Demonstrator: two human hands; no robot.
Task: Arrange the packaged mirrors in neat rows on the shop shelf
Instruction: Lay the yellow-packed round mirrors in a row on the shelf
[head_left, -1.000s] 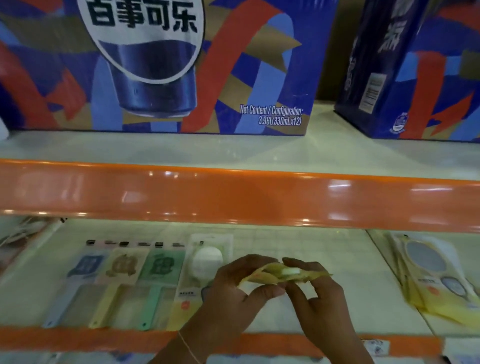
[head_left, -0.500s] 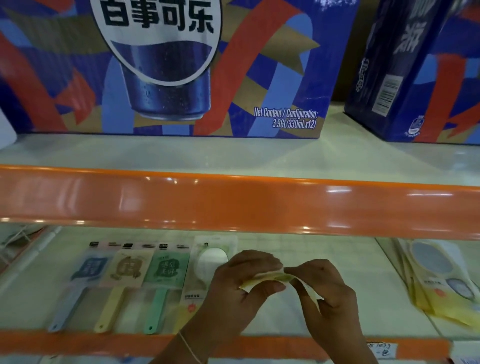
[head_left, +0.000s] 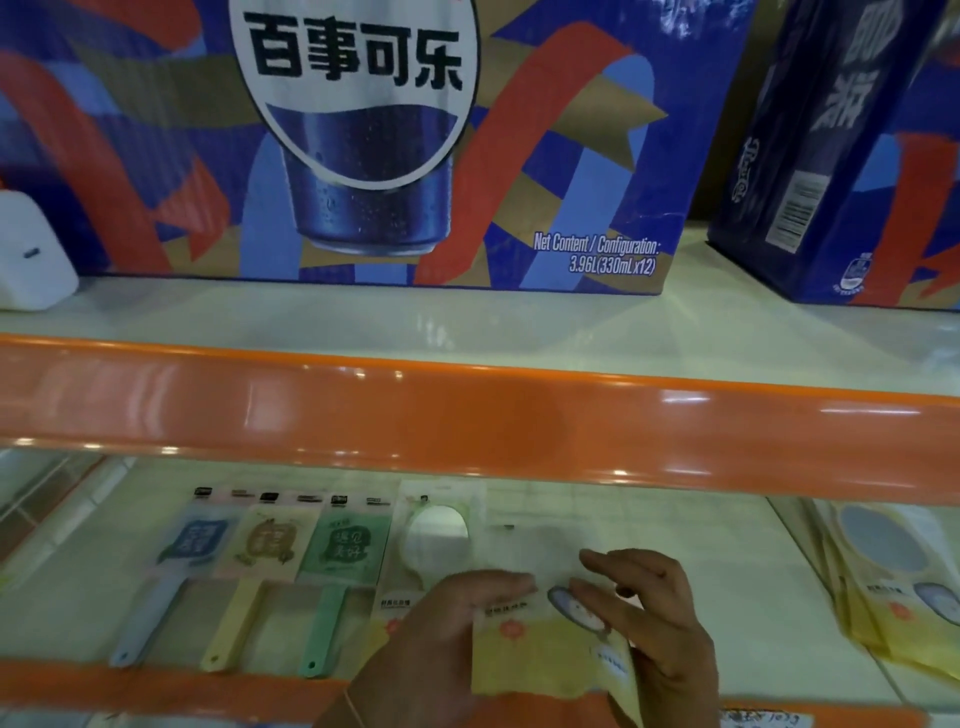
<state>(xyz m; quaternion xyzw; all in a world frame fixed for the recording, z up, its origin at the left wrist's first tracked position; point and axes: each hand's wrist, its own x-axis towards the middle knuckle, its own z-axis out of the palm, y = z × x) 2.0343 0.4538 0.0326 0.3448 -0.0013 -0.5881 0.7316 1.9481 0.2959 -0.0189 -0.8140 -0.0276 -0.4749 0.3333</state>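
A packaged mirror (head_left: 540, 644) with a clear top and a yellow card bottom lies face up over the lower shelf (head_left: 701, 571), just right of a row of packets. My left hand (head_left: 441, 644) holds its left edge, thumb on top. The fingers of my right hand (head_left: 660, 618) lie nearly straight across its right side. The row holds a blue handled mirror (head_left: 189, 545), a yellow one (head_left: 267, 543), a green one (head_left: 348, 545) and a round mirror packet (head_left: 439, 530). A stack of yellow mirror packets (head_left: 893, 587) lies at the far right.
An orange shelf edge (head_left: 467, 415) runs across just above the working shelf. On the upper shelf stand a large blue cola carton (head_left: 363, 145), a second carton (head_left: 841, 156) at the right and a white object (head_left: 31, 260) at the left. An orange lip (head_left: 156, 686) borders the lower shelf's front.
The packet was held edge-on and pinched between both hands. It has been turned flat, face up, and lowered beside the round mirror packet. My view has shifted slightly left.
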